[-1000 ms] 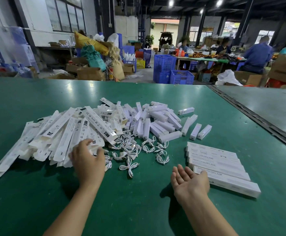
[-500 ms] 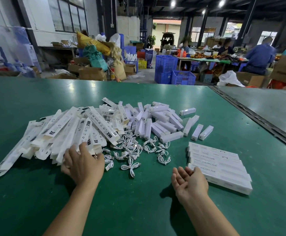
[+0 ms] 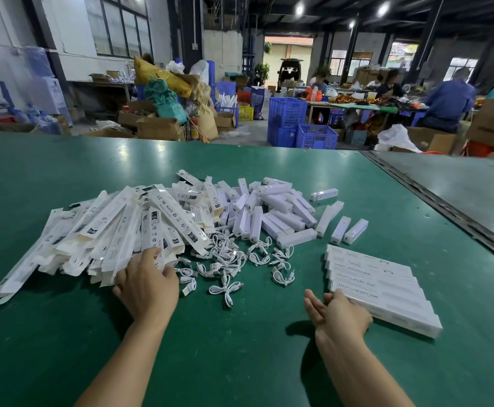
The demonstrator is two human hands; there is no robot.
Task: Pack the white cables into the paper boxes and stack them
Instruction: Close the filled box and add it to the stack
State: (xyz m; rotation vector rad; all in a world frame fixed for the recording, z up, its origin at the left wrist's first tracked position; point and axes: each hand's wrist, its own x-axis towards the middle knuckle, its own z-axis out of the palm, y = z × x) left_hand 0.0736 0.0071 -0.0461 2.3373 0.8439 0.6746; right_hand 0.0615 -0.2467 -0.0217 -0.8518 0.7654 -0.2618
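Observation:
A heap of flat, unfolded white paper boxes (image 3: 113,233) lies on the left of the green table (image 3: 240,348). My left hand (image 3: 147,284) rests on the heap's near edge, thumb and fingers pinching the end of one flat box (image 3: 157,248). Several short coiled white cables (image 3: 228,259) lie loose just right of that hand. A row of packed white boxes (image 3: 381,286) lies side by side at the right. My right hand (image 3: 338,314) has straight fingers and touches the near left corner of that row.
Several small white rectangular units (image 3: 272,212) are piled behind the cables, with a few standing apart (image 3: 354,230). A metal seam (image 3: 445,201) divides this table from a second one at the right. Beyond the far edge are blue crates (image 3: 298,127), cartons and seated people.
My left hand has slid right along the heap's near edge and closed on a flat box. My right hand has turned from palm-up and moved right to touch the packed row.

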